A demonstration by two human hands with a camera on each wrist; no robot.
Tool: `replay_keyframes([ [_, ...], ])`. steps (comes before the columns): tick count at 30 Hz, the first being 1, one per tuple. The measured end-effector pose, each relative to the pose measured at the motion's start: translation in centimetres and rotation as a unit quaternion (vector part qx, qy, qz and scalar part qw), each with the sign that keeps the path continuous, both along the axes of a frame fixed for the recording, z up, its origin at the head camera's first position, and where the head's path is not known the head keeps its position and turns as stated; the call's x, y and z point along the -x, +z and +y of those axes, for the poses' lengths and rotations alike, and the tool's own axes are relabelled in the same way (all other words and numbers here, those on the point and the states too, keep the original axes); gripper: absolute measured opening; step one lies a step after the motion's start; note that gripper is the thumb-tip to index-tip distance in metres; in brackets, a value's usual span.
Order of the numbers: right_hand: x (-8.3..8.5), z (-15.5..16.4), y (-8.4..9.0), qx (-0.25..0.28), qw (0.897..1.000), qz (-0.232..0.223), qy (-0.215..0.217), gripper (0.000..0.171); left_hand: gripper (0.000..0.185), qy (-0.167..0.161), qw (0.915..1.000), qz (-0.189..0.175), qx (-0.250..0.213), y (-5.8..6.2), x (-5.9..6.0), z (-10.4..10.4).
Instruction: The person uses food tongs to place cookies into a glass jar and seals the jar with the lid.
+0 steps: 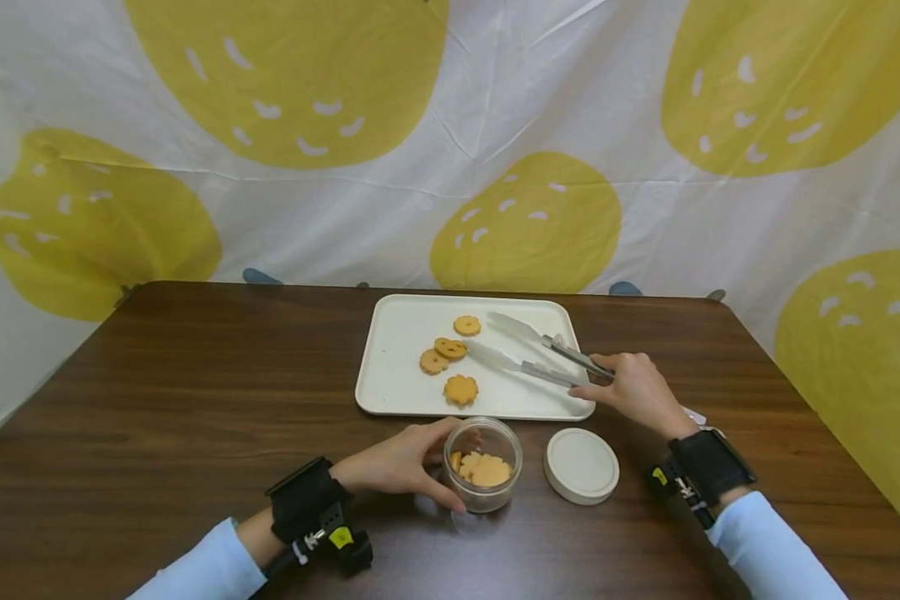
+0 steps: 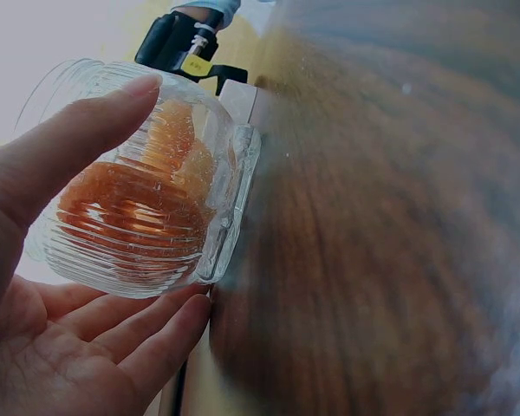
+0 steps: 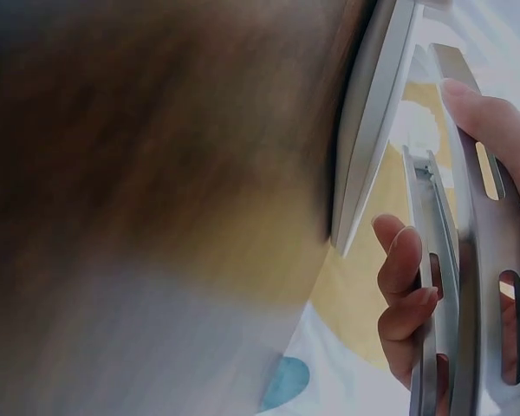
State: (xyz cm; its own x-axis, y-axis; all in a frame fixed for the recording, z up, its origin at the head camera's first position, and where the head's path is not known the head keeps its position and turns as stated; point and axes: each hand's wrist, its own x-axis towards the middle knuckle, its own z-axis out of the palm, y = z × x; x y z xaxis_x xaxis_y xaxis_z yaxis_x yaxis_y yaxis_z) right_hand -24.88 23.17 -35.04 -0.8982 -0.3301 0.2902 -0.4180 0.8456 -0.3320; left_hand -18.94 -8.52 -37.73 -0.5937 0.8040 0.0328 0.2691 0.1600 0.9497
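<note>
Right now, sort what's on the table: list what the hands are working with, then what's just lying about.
In use:
- left hand holding the glass jar of cookies
- right hand gripping the metal tongs
- four cookies on the white tray

Lying about:
- white lid, beside the jar
- patterned cloth backdrop

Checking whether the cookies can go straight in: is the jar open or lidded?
Open. The jar shows cookies through its bare mouth, and the white lid lies on the table beside it.
</note>
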Motion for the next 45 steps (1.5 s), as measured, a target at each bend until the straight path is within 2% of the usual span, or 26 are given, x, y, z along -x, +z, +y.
replay_keyframes([
  [5,0.7,-0.6,-0.1,0.005,1.0,-0.012,0.004,0.065,0.076,0.0,1.0,0.001,0.004,-0.1,0.0,0.0],
  [11,1.5,-1.3,-0.1,0.013,1.0,-0.023,0.012,0.058,0.076,-0.007,1.0,-0.001,-0.004,-0.1,0.0,0.0],
  [20,1.9,-1.9,0.0,0.008,0.999,-0.042,0.011,0.06,0.076,-0.003,0.9999,0.006,0.012,0.0,0.0,-0.1],
  [25,2.0,-2.1,0.0,0.002,0.999,-0.038,0.013,0.055,0.076,-0.001,0.9998,0.012,0.015,-0.1,0.0,-0.2],
  [33,2.1,-2.3,0.0,-0.01,0.999,-0.037,0.032,0.04,0.076,-0.009,0.9999,0.002,-0.014,-0.3,0.1,-0.1],
  [40,2.2,-2.5,0.0,-0.016,0.999,-0.035,0.032,0.05,0.076,-0.01,0.9998,-0.001,-0.017,-0.3,0.1,-0.1],
  [45,2.2,-2.6,0.0,-0.017,0.999,-0.03,0.034,0.05,0.076,-0.005,0.9999,0.003,-0.009,-0.2,0.0,-0.1],
])
